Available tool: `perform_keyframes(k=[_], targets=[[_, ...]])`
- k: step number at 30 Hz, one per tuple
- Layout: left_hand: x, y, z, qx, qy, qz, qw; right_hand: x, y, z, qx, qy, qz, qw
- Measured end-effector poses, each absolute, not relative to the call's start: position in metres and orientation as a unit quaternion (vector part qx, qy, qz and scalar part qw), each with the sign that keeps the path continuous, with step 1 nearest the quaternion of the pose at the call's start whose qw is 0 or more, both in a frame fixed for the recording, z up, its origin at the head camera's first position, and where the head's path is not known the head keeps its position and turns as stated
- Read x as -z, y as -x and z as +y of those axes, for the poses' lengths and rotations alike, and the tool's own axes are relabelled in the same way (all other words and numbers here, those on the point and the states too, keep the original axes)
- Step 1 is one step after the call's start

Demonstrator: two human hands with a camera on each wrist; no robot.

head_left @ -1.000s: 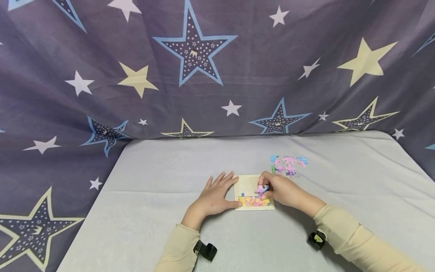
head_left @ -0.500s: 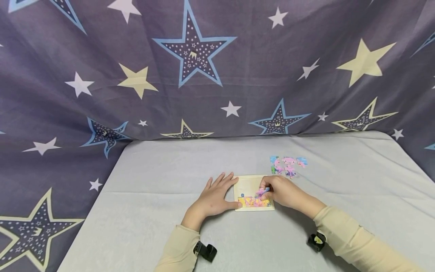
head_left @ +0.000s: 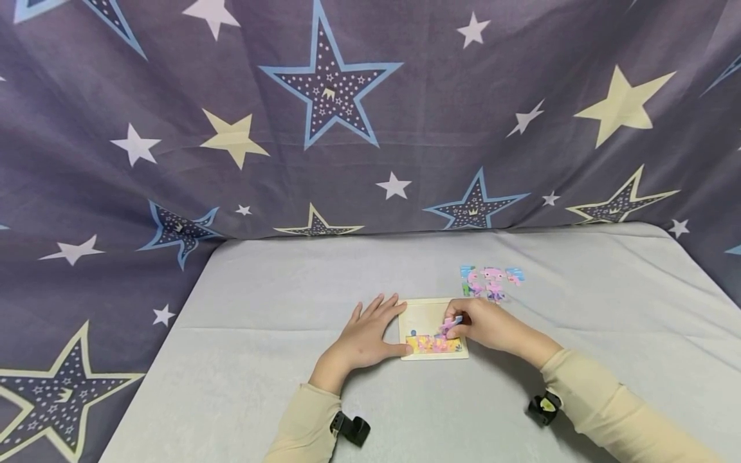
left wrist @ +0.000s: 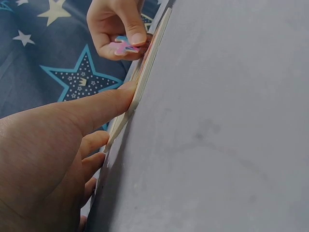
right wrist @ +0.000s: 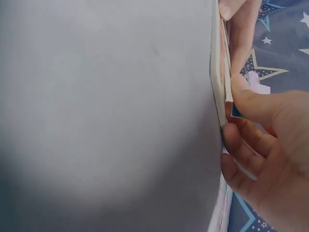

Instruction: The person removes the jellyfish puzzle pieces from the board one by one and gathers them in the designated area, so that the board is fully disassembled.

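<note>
A shallow wooden puzzle tray lies on the grey cloth, its lower strip filled with joined yellow and pink puzzle pieces. My left hand rests along the tray's left side, fingers spread, with the thumb at the lower corner and the index finger at the upper one. Between thumb and fingers, my right hand pinches a pink and blue jigsaw piece, tilted over the tray's right half, just above the joined strip. The left wrist view shows this pinched piece beyond the tray's edge.
Several loose pink and blue puzzle pieces lie on the cloth beyond the tray's upper right corner. Grey cloth covers the table. A dark curtain with stars hangs along its back and left side.
My right hand has shifted slightly to the right, and the pinched jigsaw piece has tipped from facing up to a steeper tilt. My left hand and the tray stay put.
</note>
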State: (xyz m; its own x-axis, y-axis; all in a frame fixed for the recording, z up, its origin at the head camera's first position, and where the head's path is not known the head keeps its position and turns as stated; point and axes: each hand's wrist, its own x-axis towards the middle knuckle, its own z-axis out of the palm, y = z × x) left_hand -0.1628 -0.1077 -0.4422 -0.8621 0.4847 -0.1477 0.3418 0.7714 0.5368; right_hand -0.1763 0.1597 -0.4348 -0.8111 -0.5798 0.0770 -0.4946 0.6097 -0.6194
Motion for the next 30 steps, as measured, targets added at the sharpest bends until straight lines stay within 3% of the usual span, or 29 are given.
perform_keyframes(k=[13,30], targets=[[0.443,0.163,-0.108,-0.255,-0.221,0.931,0.14,0.427,0.18,0.193,0.334,0.259,0.905,0.045],[0.445,0.163,-0.109,-0.251,-0.224,0.932,0.134,0.422,0.19,0.254,0.304,0.192,0.931,-0.064]])
